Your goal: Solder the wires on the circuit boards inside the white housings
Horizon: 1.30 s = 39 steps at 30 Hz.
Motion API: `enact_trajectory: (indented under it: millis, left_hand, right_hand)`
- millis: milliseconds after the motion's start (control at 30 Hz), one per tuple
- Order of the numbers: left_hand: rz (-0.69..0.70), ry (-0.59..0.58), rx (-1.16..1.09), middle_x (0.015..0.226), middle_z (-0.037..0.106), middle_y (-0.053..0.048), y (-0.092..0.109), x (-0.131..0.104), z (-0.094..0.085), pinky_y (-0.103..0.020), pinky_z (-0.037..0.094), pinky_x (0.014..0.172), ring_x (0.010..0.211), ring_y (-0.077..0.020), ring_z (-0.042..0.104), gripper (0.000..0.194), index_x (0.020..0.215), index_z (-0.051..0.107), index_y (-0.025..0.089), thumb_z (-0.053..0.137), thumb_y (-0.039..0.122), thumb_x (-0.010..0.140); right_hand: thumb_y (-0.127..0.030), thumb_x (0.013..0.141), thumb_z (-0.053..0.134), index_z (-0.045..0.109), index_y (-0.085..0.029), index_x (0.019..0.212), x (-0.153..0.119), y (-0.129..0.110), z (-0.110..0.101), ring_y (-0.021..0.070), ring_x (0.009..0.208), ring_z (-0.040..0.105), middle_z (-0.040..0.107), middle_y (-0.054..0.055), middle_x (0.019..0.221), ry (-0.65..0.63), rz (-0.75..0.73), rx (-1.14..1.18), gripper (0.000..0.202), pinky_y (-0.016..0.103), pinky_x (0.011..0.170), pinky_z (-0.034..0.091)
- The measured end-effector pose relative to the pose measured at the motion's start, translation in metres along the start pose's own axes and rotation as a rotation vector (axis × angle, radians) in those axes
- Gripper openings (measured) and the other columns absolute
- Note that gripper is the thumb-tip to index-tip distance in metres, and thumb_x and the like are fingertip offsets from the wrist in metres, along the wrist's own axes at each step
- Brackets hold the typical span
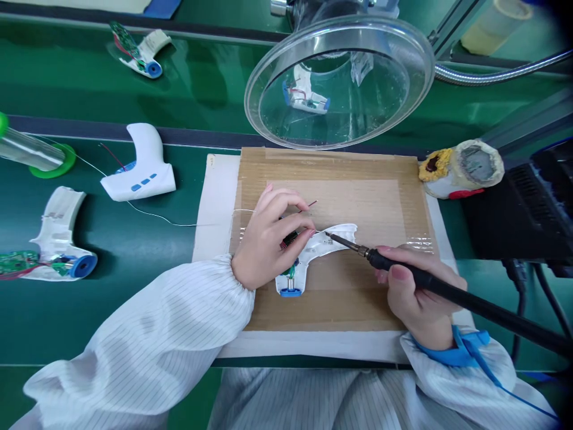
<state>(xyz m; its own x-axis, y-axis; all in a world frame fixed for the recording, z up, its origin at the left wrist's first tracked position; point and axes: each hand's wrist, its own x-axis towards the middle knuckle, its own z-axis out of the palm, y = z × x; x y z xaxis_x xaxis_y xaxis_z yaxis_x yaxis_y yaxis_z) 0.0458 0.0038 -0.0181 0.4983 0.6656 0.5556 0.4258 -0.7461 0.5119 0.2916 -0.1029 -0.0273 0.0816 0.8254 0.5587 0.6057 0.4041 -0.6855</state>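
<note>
A green bench (147,239) is stretching across the view, with a raised green belt (201,83) running behind it. On the bench a cardboard mat (385,197) is lying over a white sheet. A clear round hood (340,77) is hanging over the mat's far edge, and a flexible metal hose (501,73) is curving away to its right. A soldering stand with a yellow sponge (461,169) is sitting at the mat's right corner, beside a black unit (532,209). To the left, a closed white housing with blue buttons (141,167) is lying near a solder spool (36,155), whose thin wire is trailing across the bench to the mat. Two more open housings (56,245) are resting at the left edge and on the belt.

The open white housing (313,257) is lying near the middle of the mat. The left hand (268,242) is resting on its left part, fingers curled and pinching something small at the wiring; what exactly cannot be told. The right hand (416,292) is closed around the black grip of a soldering iron (403,269), held like a pen, its tip touching the housing's inside just beside the left fingertips. A blue wrist strap (465,349) is circling the right wrist.
</note>
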Motion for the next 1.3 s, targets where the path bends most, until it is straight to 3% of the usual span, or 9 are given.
enact_trajectory:
  millis: [100, 267, 367, 433, 567, 733, 900, 1100, 1300]
  left_hand:
    - [-0.121, 0.102, -0.011, 0.100, 0.073, -0.004, -0.015, 0.012, -0.015, -0.039, 0.059, 0.094, 0.099, -0.0198, 0.069, 0.008, 0.094, 0.072, 0.021, 0.066, 0.021, 0.098]
    - [-0.192, -0.099, 0.254, 0.100, 0.078, -0.009, -0.039, 0.035, -0.043, -0.036, 0.059, 0.079, 0.088, -0.0228, 0.073, 0.016, 0.095, 0.078, 0.015, 0.062, 0.019, 0.094]
    - [-0.091, -0.147, 0.259, 0.103, 0.081, -0.010, -0.024, 0.042, -0.049, -0.034, 0.059, 0.079, 0.090, -0.0238, 0.076, 0.022, 0.100, 0.080, 0.016, 0.058, 0.020, 0.098]
    - [-0.117, -0.311, 0.136, 0.095, 0.084, -0.003, -0.009, 0.045, -0.047, -0.030, 0.058, 0.072, 0.077, -0.0195, 0.076, 0.023, 0.100, 0.081, 0.021, 0.058, 0.023, 0.100]
    - [-0.407, -0.550, 0.089, 0.108, 0.084, 0.002, 0.009, 0.052, -0.042, -0.029, 0.055, 0.074, 0.072, -0.0169, 0.073, 0.023, 0.106, 0.082, 0.027, 0.062, 0.022, 0.096]
    - [-0.649, -0.523, -0.193, 0.063, 0.072, 0.000, 0.008, 0.052, -0.045, -0.027, 0.049, 0.057, 0.050, -0.0150, 0.059, 0.029, 0.100, 0.076, 0.021, 0.057, 0.042, 0.096]
    - [-0.830, -0.464, -0.492, 0.075, 0.074, -0.005, -0.001, 0.037, -0.045, -0.024, 0.053, 0.053, 0.064, -0.0189, 0.069, 0.043, 0.100, 0.069, 0.018, 0.067, 0.060, 0.086]
    - [-0.454, -0.357, -0.331, 0.084, 0.073, -0.004, -0.006, 0.029, -0.043, -0.019, 0.056, 0.060, 0.071, -0.0148, 0.071, 0.025, 0.089, 0.076, 0.023, 0.064, 0.042, 0.098]
    - [-0.107, -0.286, -0.118, 0.084, 0.074, 0.002, 0.005, 0.032, -0.040, -0.016, 0.058, 0.064, 0.072, -0.0110, 0.073, 0.020, 0.096, 0.073, 0.026, 0.056, 0.024, 0.106]
  right_hand:
    - [-0.024, 0.098, 0.070, 0.075, -0.027, 0.116, 0.006, -0.003, -0.002, 0.0160, 0.062, 0.069, 0.078, 0.001, 0.081, -0.121, -0.087, 0.038, 0.019, 0.030, 0.055, 0.055]
    - [-0.031, 0.101, 0.066, 0.074, -0.026, 0.116, 0.006, -0.002, -0.007, 0.0172, 0.064, 0.072, 0.079, 0.003, 0.084, -0.025, -0.109, 0.051, 0.018, 0.032, 0.060, 0.059]
    - [-0.030, 0.102, 0.064, 0.072, -0.026, 0.123, 0.004, 0.000, -0.006, 0.0175, 0.060, 0.072, 0.076, -0.001, 0.074, 0.074, 0.027, 0.053, 0.022, 0.033, 0.064, 0.062]
    - [-0.028, 0.104, 0.061, 0.069, -0.028, 0.127, 0.005, 0.000, 0.000, 0.0178, 0.065, 0.077, 0.077, -0.003, 0.074, 0.074, 0.130, 0.017, 0.025, 0.033, 0.076, 0.066]
    - [-0.030, 0.102, 0.063, 0.069, -0.031, 0.128, 0.006, 0.004, 0.024, 0.0193, 0.105, 0.081, 0.082, 0.002, 0.121, -0.053, 0.150, -0.096, 0.027, 0.024, 0.088, 0.066]
    - [-0.017, 0.103, 0.054, 0.062, -0.030, 0.142, -0.002, 0.024, 0.050, 0.0194, 0.121, 0.076, 0.074, 0.003, 0.140, -0.162, 0.117, -0.078, 0.042, 0.031, 0.108, 0.061]
    - [-0.013, 0.101, 0.053, 0.061, -0.034, 0.140, 0.003, 0.026, 0.049, 0.0217, 0.119, 0.076, 0.075, 0.003, 0.137, -0.222, 0.117, -0.031, 0.046, 0.033, 0.103, 0.063]
    - [-0.015, 0.106, 0.049, 0.045, -0.037, 0.153, 0.012, 0.012, 0.035, 0.0189, 0.121, 0.075, 0.073, 0.003, 0.139, -0.288, 0.093, 0.040, 0.052, 0.030, 0.101, 0.063]
    - [-0.016, 0.106, 0.050, 0.046, -0.035, 0.151, 0.016, 0.004, 0.030, 0.0200, 0.117, 0.077, 0.074, 0.004, 0.137, -0.259, 0.088, 0.040, 0.050, 0.030, 0.098, 0.065]
